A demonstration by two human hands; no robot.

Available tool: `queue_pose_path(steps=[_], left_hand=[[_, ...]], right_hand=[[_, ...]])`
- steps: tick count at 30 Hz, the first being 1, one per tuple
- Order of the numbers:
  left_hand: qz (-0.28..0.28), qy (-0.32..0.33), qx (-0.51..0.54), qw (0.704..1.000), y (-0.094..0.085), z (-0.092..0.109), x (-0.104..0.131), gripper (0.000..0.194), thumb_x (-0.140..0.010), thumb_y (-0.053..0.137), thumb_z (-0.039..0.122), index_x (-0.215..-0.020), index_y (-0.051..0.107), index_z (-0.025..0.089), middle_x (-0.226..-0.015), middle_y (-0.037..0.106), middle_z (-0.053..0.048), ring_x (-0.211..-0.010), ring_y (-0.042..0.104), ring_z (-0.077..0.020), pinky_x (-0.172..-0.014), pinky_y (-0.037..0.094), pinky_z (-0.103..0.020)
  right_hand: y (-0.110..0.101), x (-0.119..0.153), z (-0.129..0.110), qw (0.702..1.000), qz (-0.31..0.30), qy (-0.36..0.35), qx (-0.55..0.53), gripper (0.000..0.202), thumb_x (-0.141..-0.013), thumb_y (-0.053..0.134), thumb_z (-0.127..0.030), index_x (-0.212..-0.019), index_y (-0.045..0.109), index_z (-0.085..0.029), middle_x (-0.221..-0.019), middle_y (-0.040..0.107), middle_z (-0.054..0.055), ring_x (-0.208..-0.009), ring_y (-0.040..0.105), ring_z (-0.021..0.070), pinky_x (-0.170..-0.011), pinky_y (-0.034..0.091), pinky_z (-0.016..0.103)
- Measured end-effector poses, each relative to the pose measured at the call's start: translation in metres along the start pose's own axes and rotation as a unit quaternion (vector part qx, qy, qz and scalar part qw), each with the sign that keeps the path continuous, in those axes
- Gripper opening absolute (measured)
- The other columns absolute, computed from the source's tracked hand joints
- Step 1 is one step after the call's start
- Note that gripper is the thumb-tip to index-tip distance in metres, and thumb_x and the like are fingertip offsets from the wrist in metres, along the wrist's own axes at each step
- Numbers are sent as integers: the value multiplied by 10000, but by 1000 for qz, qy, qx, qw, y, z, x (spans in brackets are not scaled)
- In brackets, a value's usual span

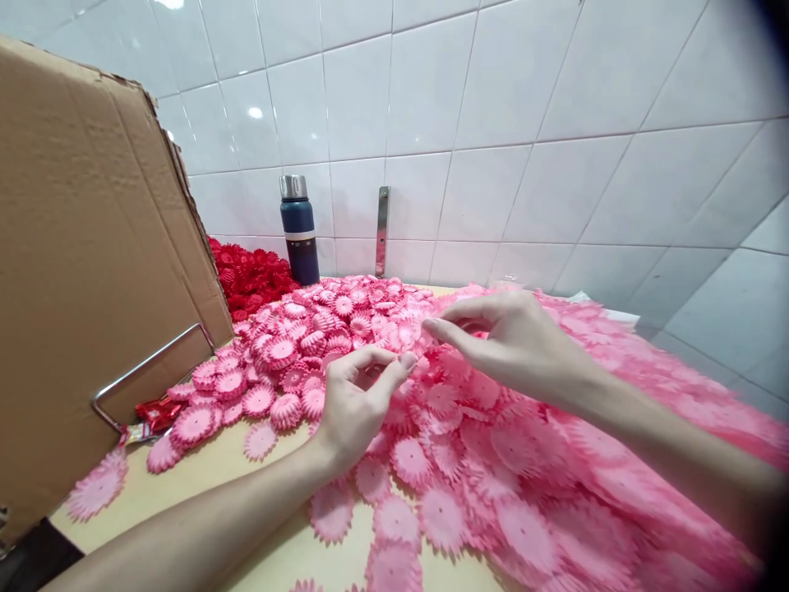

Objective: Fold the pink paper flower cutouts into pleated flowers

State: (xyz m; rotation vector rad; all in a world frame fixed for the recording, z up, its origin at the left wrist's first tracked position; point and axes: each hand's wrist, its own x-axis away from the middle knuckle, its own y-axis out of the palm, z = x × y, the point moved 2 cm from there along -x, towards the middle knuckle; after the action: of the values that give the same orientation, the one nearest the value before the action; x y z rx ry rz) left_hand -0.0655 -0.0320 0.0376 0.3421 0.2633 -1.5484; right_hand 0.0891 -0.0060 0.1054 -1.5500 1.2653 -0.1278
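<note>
My left hand (361, 399) is near the middle, its thumb and index finger pinched together; whatever is between them is too small to make out. Up and to the right, my right hand (502, 337) also pinches thumb against fingers, with a pale pink, translucent petal piece (407, 333) by the fingertips that I cannot separate clearly from the pile behind. The hands are a short distance apart. Beneath and around them lie many flat pink scalloped discs (523, 530). Behind my left hand is a heap of thicker pink pleated rosettes (282, 351).
A cardboard box (92, 247) stands at left, with a metal wire handle (148, 362) and a red wrapper (157, 413) beside it. Red rosettes (256, 275) and a dark blue bottle (299, 234) are at the back. A metal bracket (382, 230) stands against the tiled wall (493, 123).
</note>
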Motion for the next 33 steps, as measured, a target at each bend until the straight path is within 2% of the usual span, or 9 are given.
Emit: queue_pose_path(steps=[3,7,9,12,15,18,21,26,33], left_hand=[[7,9,-1,1000,-1,5,2,208,-798,652,257,-630,591,150,-614,551,11,-599,491,-104,-603,417,-234],[-14,28,0,1000,0,6,5,214,-796,650,249,-621,570,155,-607,524,16,-598,468,-103,-592,400,-227],[-26,19,-4,999,0,3,4,193,-805,640,269,-659,586,155,-637,538,9,-626,486,-110,-613,407,-229],[-28,-8,-6,1000,0,-3,1,156,-809,624,260,-700,589,154,-647,536,14,-617,478,-104,-601,401,-220],[-19,-15,-8,1000,-2,-5,-1,107,-808,596,202,-716,595,148,-660,555,11,-626,483,-102,-603,403,-213],[-30,-12,-8,999,-1,-3,-1,77,-812,594,193,-763,624,141,-719,601,-7,-682,529,-114,-654,434,-223],[-37,-8,1,999,1,-2,-1,56,-798,627,194,-810,636,140,-770,630,-18,-724,563,-121,-692,457,-228],[-27,5,-5,1000,0,-3,-2,80,-814,626,215,-811,653,139,-794,656,-32,-750,595,-134,-715,476,-239],[-25,9,-24,999,-3,-4,-4,195,-840,612,278,-724,633,122,-694,627,-25,-668,571,-124,-651,457,-235]], right_hand=[[-8,-3,14,997,46,54,-1,292,-871,513,-325,-670,675,-189,-646,680,44,-586,630,193,-518,477,323],[-31,-7,34,978,176,114,7,266,-832,571,-388,-771,727,-181,-815,739,87,-700,685,229,-600,533,353],[-36,-9,38,981,149,125,17,278,-796,614,-434,-847,745,-194,-874,745,86,-711,689,237,-608,538,361],[-32,-9,32,992,59,106,18,365,-770,631,-491,-968,734,-202,-914,740,90,-749,686,247,-615,544,365],[-19,-5,15,997,-58,18,-38,255,-804,618,-428,-934,726,-237,-922,736,45,-817,679,217,-672,546,332],[-7,1,0,980,-160,-55,-106,144,-856,571,-292,-886,700,-237,-864,728,4,-764,669,160,-654,526,276],[-1,5,-4,981,-159,-52,-96,146,-886,517,-244,-921,654,-208,-843,723,17,-728,664,148,-650,508,280],[1,6,-2,979,-177,-28,-94,211,-903,509,-300,-1083,552,-199,-863,716,27,-760,660,150,-681,502,295],[4,5,-1,984,-154,-64,-67,163,-869,555,-337,-927,574,-186,-872,674,37,-755,625,145,-672,511,295]])
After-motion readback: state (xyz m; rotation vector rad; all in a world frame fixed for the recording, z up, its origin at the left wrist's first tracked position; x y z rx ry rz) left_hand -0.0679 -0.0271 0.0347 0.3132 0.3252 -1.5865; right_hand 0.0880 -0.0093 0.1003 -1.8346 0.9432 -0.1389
